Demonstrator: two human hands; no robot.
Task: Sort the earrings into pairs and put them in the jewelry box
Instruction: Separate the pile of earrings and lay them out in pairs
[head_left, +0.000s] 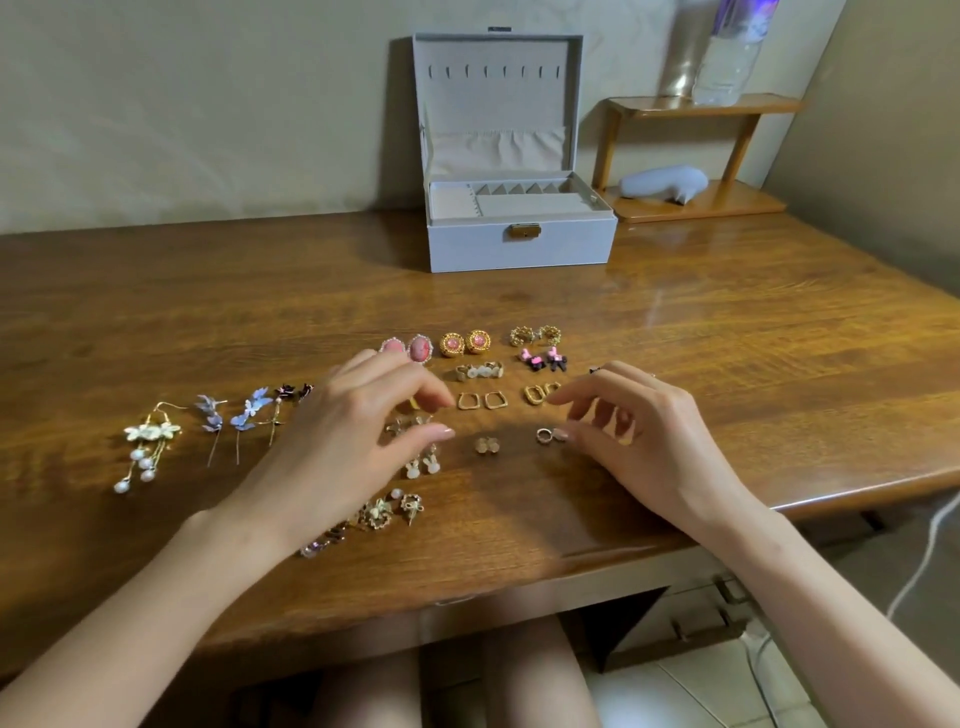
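Several earrings lie in pairs on the wooden table: pink ovals, round gold-and-pink studs, gold square hoops, black-and-pink bows, blue butterfly drops and pearl flower drops at far left. The grey jewelry box stands open at the back. My left hand hovers over the middle earrings with fingers apart, hiding some. My right hand is spread too, its thumb tip touching a small silver hoop earring.
A wooden corner shelf stands right of the box, with a pale blue object on it and a clear bottle on top. The table's front edge runs close below my wrists. A white cable hangs at right.
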